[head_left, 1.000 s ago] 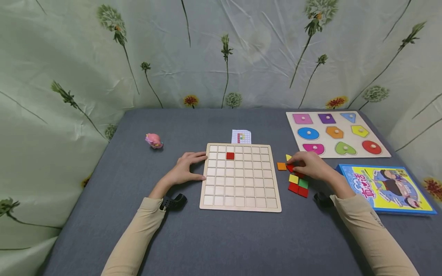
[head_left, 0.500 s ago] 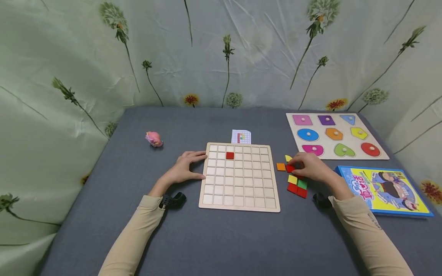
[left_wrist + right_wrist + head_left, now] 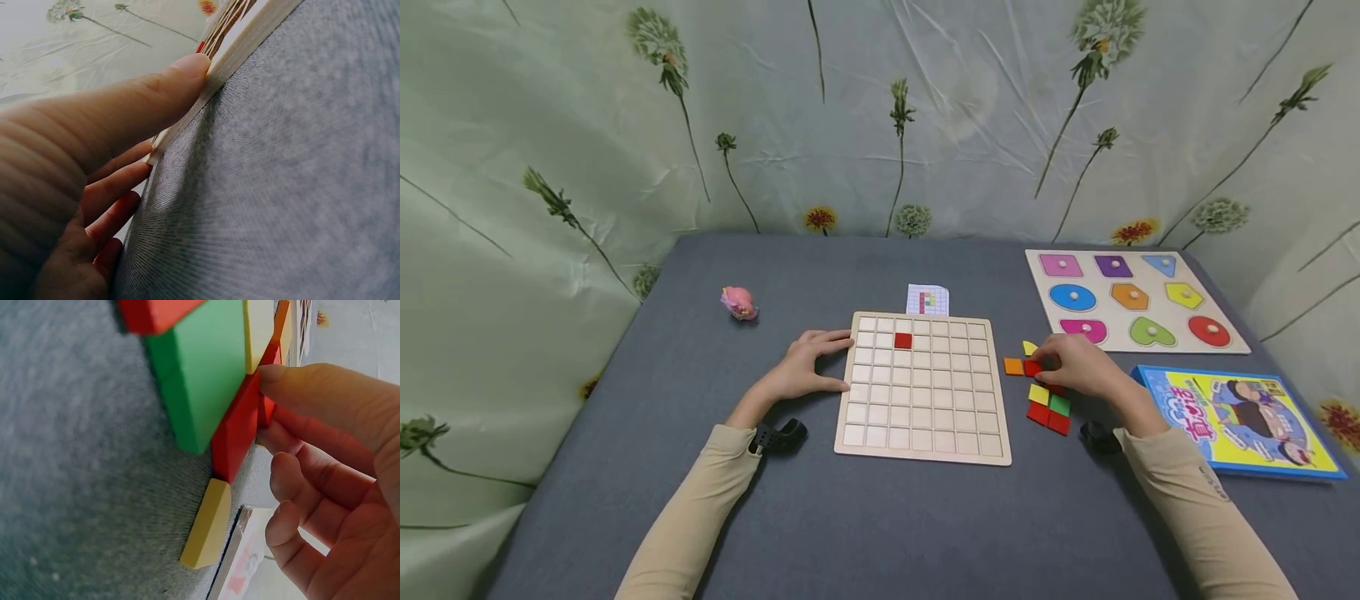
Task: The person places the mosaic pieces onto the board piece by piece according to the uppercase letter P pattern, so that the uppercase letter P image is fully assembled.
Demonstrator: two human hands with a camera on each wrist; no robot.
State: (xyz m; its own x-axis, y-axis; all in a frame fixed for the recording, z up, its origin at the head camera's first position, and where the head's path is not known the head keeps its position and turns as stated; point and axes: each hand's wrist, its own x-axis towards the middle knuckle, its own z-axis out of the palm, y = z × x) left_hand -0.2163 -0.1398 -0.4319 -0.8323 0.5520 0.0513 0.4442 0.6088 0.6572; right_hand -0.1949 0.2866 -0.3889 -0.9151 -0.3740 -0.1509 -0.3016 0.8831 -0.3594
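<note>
In the head view, the left hand [image 3: 801,367] lies with fingers spread and relaxed, index finger and thumb touching the left edge of the wooden grid board [image 3: 922,433] on the tabletop [image 3: 737,517]. To the right of these fingers, a placed red square [image 3: 903,341] sits in a cell; ahead of them and further left is a pink toy [image 3: 740,303]. The right hand [image 3: 1078,364] pinches a red tile [image 3: 1032,367]. Just left of its fingers lies an orange tile [image 3: 1013,367]; just beyond, a yellow piece [image 3: 1028,347]; nearer the person, a yellow square [image 3: 1039,393], a green tile [image 3: 1059,405] and two more red ones. The knob puzzle [image 3: 1116,294] lies beyond those fingers, the blue-edged box [image 3: 1255,421] to their right.

In the left wrist view, the thumb presses the board's edge, the other fingers extended along it.

In the right wrist view, thumb and index finger grasp the red tile, with another red piece [image 3: 236,434] just beside them; whether the grasped tile is lifted, I cannot tell.
</note>
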